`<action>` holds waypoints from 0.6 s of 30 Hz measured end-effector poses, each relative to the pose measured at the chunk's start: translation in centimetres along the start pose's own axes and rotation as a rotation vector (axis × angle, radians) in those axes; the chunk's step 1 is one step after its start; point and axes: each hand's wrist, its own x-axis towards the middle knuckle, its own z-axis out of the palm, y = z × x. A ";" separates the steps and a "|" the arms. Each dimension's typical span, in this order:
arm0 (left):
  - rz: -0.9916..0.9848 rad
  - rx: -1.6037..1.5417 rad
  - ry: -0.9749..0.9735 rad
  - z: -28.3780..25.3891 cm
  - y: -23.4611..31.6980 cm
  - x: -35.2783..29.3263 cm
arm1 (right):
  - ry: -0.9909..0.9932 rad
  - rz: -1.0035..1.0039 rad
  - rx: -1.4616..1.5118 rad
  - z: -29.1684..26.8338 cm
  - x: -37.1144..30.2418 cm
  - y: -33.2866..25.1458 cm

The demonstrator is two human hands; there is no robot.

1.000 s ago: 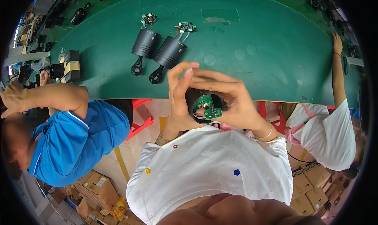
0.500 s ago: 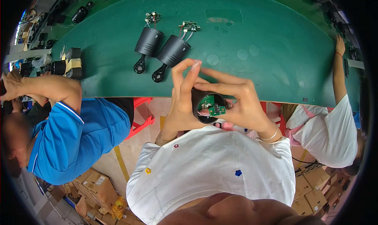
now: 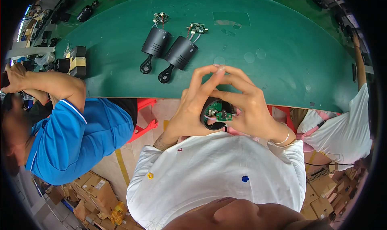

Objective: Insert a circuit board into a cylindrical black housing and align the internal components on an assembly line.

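Just in front of the table edge, my left hand (image 3: 193,113) wraps round a black cylindrical housing (image 3: 214,126), whose open end faces up. A small green circuit board (image 3: 224,116) sits at that opening, with pinkish wires running inside. My right hand (image 3: 254,111) closes round the housing's other side, its thumb by the board. Fingertips of both hands meet beyond the housing. Farther off on the table lie two similar black cylindrical units, a left one (image 3: 156,41) and a right one (image 3: 181,52), each with a ringed handle and a wired board at its open end.
The green table (image 3: 282,56) curves across the front. On the left, a person in a blue shirt (image 3: 88,137) works beside a black part with yellow tape (image 3: 78,63). A person in white (image 3: 342,133) reaches over the table at right. Cardboard boxes (image 3: 96,191) are behind.
My left fingers have folded over toward the right ones, and the housing has shifted slightly down and tilted. The person on the right has moved their arm farther out.
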 end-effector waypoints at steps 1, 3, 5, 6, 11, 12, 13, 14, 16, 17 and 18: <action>-0.010 0.028 -0.003 0.0 0.0 0.0 | 0.008 0.004 0.031 -0.1 0.1 0.1; -0.030 -0.035 0.049 0.3 0.3 0.1 | -0.013 0.043 0.085 -0.5 0.9 0.4; -0.082 -0.173 0.152 1.0 0.7 0.1 | -0.064 0.133 0.198 -1.1 1.6 0.5; -0.109 -0.242 0.203 1.1 0.8 0.1 | -0.090 0.178 0.254 -1.3 1.7 0.5; -0.085 -0.062 0.283 0.9 0.8 0.5 | 0.160 0.140 0.246 -2.3 0.5 0.6; -0.083 -0.063 0.280 1.0 0.8 0.6 | 0.164 0.139 0.245 -2.3 0.3 0.4; -0.066 -0.012 0.279 1.1 0.8 0.7 | 0.147 0.194 0.292 -2.2 0.0 0.1; -0.050 0.038 0.279 1.3 0.7 0.8 | 0.130 0.248 0.340 -2.2 -0.3 -0.3; -0.016 0.142 0.280 1.5 0.7 0.8 | 0.094 0.355 0.437 -2.1 -0.6 -0.7; -0.011 0.140 0.274 1.5 0.6 0.8 | 0.101 0.354 0.434 -2.1 -0.7 -0.8; -0.010 0.162 0.265 1.7 0.4 0.6 | 0.140 0.337 0.459 -2.1 -0.8 -0.8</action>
